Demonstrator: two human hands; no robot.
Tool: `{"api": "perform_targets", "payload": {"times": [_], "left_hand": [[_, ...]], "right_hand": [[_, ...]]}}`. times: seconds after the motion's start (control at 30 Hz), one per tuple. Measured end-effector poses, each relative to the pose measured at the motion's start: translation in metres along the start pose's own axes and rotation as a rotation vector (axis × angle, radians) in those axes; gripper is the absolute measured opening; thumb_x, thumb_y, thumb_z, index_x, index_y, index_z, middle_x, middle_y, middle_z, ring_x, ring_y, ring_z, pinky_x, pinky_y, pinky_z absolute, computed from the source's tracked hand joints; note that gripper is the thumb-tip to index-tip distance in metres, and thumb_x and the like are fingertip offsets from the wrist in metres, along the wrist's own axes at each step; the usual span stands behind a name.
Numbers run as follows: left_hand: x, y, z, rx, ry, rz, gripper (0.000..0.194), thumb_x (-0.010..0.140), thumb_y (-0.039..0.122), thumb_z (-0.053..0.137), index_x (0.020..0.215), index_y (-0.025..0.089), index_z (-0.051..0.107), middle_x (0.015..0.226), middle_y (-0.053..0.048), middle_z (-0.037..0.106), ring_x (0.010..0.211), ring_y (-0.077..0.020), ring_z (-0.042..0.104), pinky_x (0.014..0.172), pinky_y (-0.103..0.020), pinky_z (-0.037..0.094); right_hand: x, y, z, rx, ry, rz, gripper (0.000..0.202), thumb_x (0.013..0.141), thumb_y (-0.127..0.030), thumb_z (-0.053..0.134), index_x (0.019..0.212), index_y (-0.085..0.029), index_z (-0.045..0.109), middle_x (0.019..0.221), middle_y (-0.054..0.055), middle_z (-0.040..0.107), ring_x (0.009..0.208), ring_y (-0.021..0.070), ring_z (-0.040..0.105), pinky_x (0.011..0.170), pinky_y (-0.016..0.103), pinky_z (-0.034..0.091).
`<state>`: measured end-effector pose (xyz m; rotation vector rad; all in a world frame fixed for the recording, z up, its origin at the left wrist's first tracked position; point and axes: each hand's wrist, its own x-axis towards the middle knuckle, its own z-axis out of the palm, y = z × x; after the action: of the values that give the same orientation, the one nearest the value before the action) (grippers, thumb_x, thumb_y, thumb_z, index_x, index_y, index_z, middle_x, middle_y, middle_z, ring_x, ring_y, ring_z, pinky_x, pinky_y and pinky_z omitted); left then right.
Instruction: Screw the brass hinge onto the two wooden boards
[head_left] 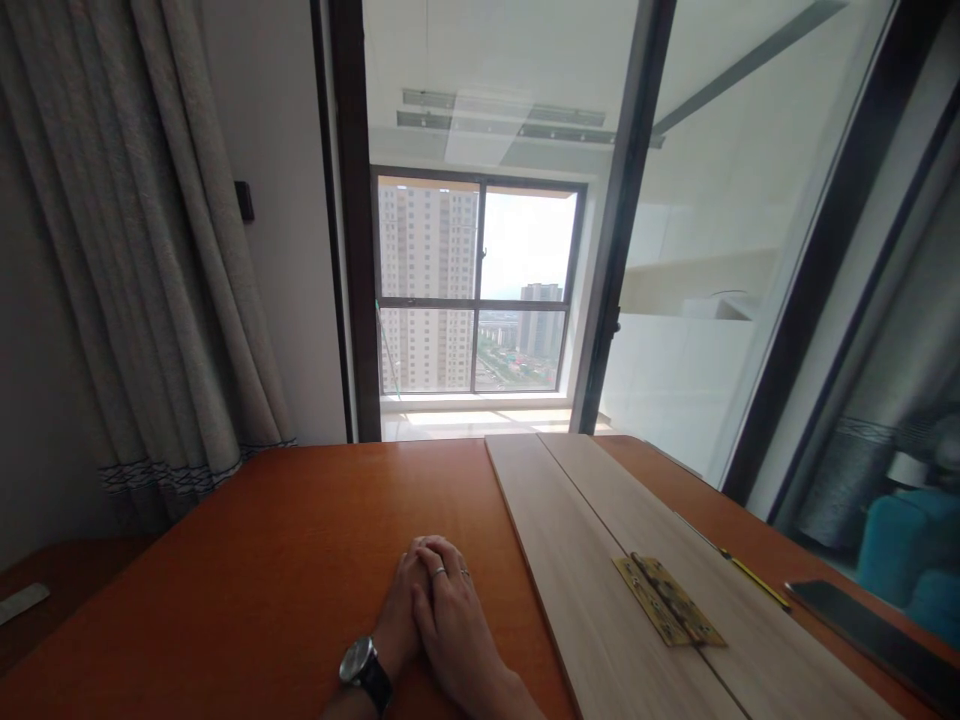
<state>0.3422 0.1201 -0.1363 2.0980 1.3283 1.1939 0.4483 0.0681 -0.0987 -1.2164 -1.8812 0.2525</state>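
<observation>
Head view: the hinge (666, 602) is lying at three o'clock from the nearer right hand (455, 618), its long axis running roughly eleven to five, those fingers clasping the left hand (400, 606), whose grip I cannot tell.

A high-rise room, apparently in a home, is seen from an orange-brown wooden table (322, 520). The near side is hung with a long grey curtain (187, 260); beyond a dark-framed glass partition (637, 180), a white-walled space is lit by a window (480, 285), through which a residential-looking tower (427, 270) and lower streets are seen.
</observation>
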Motion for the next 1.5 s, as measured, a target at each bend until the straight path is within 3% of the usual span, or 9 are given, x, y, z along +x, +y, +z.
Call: {"api": "perform_targets", "payload": {"times": [0.3, 0.73, 0.83, 0.93, 1.07, 1.17, 1.3, 1.4, 1.5], "left_hand": [[-0.001, 0.011, -0.005, -0.091, 0.027, -0.047, 0.033, 0.090, 0.025, 0.045, 0.110, 0.024, 0.071, 0.114, -0.009, 0.072, 0.109, -0.0291, 0.065, 0.107, -0.040, 0.050], [0.003, 0.009, -0.005, -0.008, -0.067, -0.042, 0.031, 0.092, 0.018, 0.045, 0.115, 0.018, 0.067, 0.119, -0.012, 0.069, 0.115, -0.0240, 0.062, 0.111, -0.042, 0.047], [0.004, 0.019, -0.010, 0.045, -0.095, 0.000, 0.031, 0.089, 0.016, 0.050, 0.115, 0.017, 0.067, 0.123, -0.012, 0.067, 0.120, -0.0247, 0.059, 0.112, -0.043, 0.045], [0.006, 0.031, -0.014, 0.178, -0.109, 0.041, 0.030, 0.088, 0.012, 0.051, 0.109, 0.018, 0.070, 0.125, -0.011, 0.066, 0.127, -0.0272, 0.055, 0.113, -0.046, 0.043], [0.008, 0.055, -0.005, 0.214, -0.116, 0.079, 0.029, 0.093, 0.016, 0.049, 0.114, 0.019, 0.069, 0.133, -0.011, 0.064, 0.138, -0.0295, 0.048, 0.117, -0.052, 0.038], [0.011, 0.087, 0.021, 0.163, -0.229, 0.171, 0.035, 0.096, 0.027, 0.052, 0.128, 0.023, 0.064, 0.143, -0.009, 0.059, 0.143, -0.0288, 0.044, 0.120, -0.050, 0.036], [0.019, 0.128, 0.061, 0.164, -0.422, 0.255, 0.057, 0.095, 0.051, 0.055, 0.145, 0.023, 0.054, 0.160, -0.013, 0.041, 0.153, -0.0339, 0.028, 0.125, -0.053, 0.025], [0.024, 0.140, 0.080, 0.201, -0.533, 0.248, 0.069, 0.095, 0.061, 0.049, 0.153, 0.023, 0.046, 0.165, -0.016, 0.030, 0.156, -0.0381, 0.019, 0.125, -0.059, 0.019], [0.023, 0.136, 0.085, 0.234, -0.583, 0.245, 0.073, 0.099, 0.062, 0.039, 0.157, 0.019, 0.037, 0.167, -0.017, 0.023, 0.157, -0.0371, 0.014, 0.126, -0.060, 0.015]], "right_hand": [[-0.001, 0.004, 0.005, 0.012, 0.017, 0.003, 0.046, 0.091, -0.017, 0.051, 0.137, -0.022, 0.058, 0.141, 0.011, 0.059, 0.133, 0.0269, 0.056, 0.115, 0.047, 0.046], [0.002, -0.004, 0.000, 0.023, -0.034, 0.014, 0.048, 0.088, -0.014, 0.051, 0.135, -0.014, 0.060, 0.142, 0.016, 0.058, 0.135, 0.0274, 0.054, 0.117, 0.048, 0.043], [-0.004, -0.003, -0.029, 0.062, -0.084, -0.047, 0.048, 0.086, -0.011, 0.050, 0.131, -0.018, 0.063, 0.141, 0.012, 0.061, 0.135, 0.0239, 0.055, 0.117, 0.045, 0.044], [-0.014, 0.018, -0.093, -0.002, -0.058, -0.077, 0.039, 0.090, -0.017, 0.048, 0.123, -0.025, 0.068, 0.136, 0.008, 0.065, 0.132, 0.0219, 0.058, 0.115, 0.043, 0.045], [-0.028, 0.092, -0.196, -0.293, 0.175, 0.102, 0.036, 0.095, -0.037, 0.044, 0.119, -0.026, 0.069, 0.134, 0.010, 0.067, 0.132, 0.0266, 0.058, 0.116, 0.047, 0.043], [-0.038, 0.158, -0.243, -0.557, 0.156, 0.343, 0.050, 0.092, -0.043, 0.039, 0.127, -0.019, 0.066, 0.140, 0.013, 0.064, 0.139, 0.0290, 0.052, 0.120, 0.046, 0.037], [-0.055, 0.208, -0.250, -0.611, 0.084, 0.446, 0.064, 0.089, -0.049, 0.039, 0.130, -0.006, 0.064, 0.140, 0.021, 0.063, 0.141, 0.0374, 0.048, 0.118, 0.055, 0.038], [-0.066, 0.215, -0.238, -0.601, 0.011, 0.467, 0.072, 0.091, -0.060, 0.034, 0.136, -0.011, 0.063, 0.146, 0.016, 0.058, 0.143, 0.0348, 0.046, 0.117, 0.052, 0.039], [-0.070, 0.207, -0.229, -0.599, -0.055, 0.463, 0.076, 0.091, -0.067, 0.034, 0.143, -0.016, 0.058, 0.153, 0.013, 0.051, 0.147, 0.0310, 0.041, 0.120, 0.049, 0.035]]}}
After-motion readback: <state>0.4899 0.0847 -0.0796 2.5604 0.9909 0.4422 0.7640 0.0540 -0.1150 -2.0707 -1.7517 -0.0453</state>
